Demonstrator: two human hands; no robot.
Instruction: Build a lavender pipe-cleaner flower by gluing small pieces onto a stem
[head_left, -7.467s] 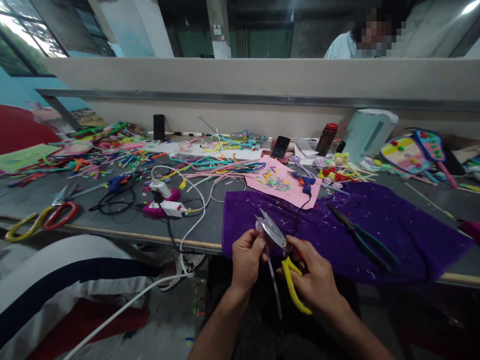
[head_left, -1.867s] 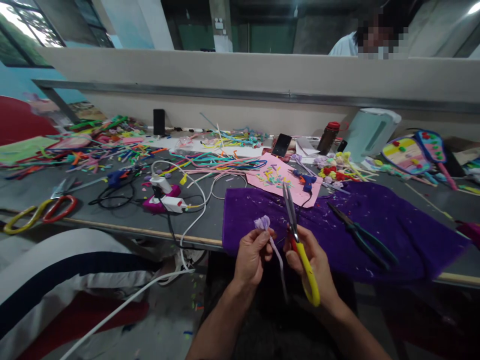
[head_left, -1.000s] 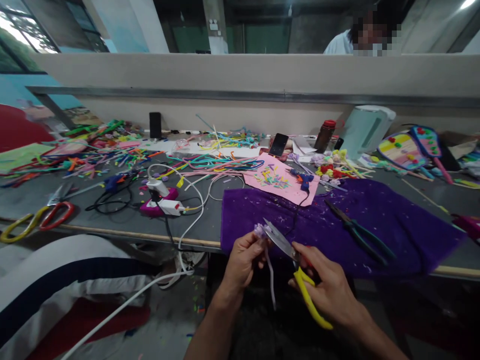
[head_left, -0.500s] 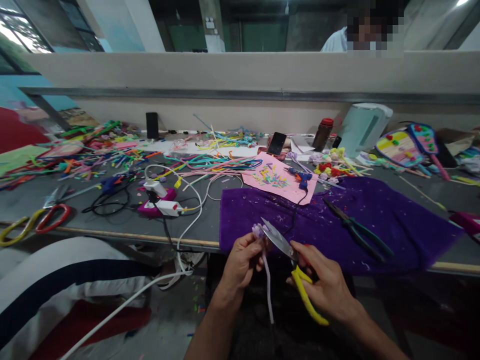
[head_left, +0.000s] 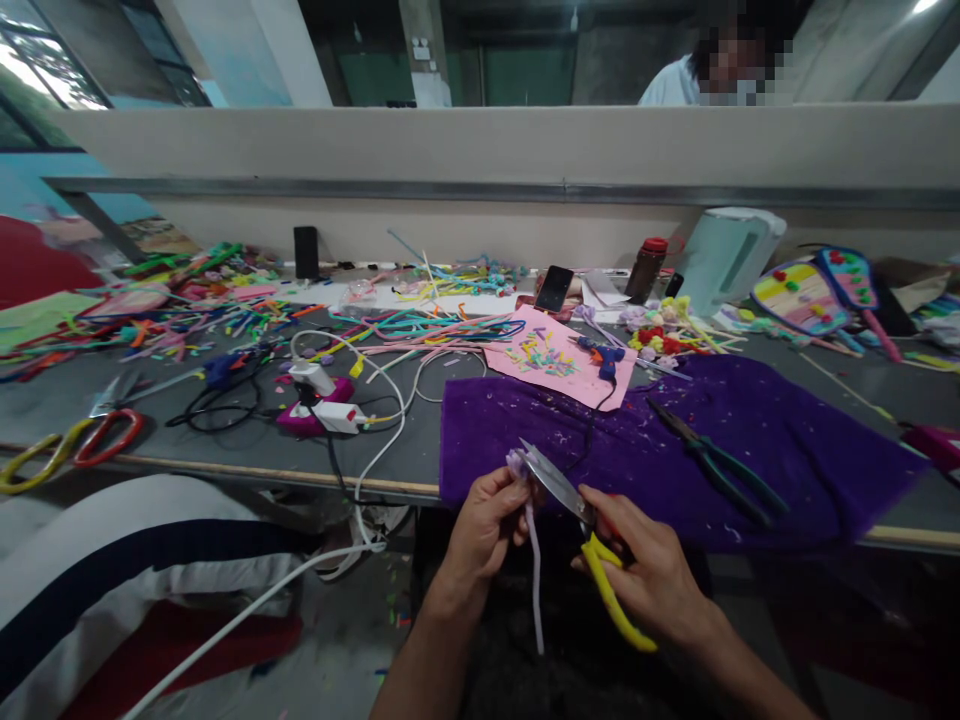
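Note:
Between the fingertips of my left hand [head_left: 491,515] is a small lilac fuzzy flower [head_left: 517,462], its pale stem [head_left: 536,585] hanging down below. My right hand [head_left: 649,565] is wrapped round scissors [head_left: 616,597] with yellow and red handles. Their blades point up and left and touch or nearly touch the flower; whether they are fully closed I cannot tell. Both hands are at the front edge of a purple cloth [head_left: 510,410]. Green-handled pliers [head_left: 720,460] lie on the cloth to the right.
Behind the cloth, a blue glue gun [head_left: 604,358] rests on pink paper [head_left: 592,390]. Power strip [head_left: 315,415] and white cables are at left, near another pair of scissors [head_left: 112,430]. A red-lidded bottle [head_left: 646,270] and pitcher [head_left: 731,260] stand behind. A person [head_left: 671,82] is beyond the partition.
My hands and the scissors have barely moved. The flower is turned slightly, and its stem hangs a little differently. The person beyond the partition has shifted slightly.

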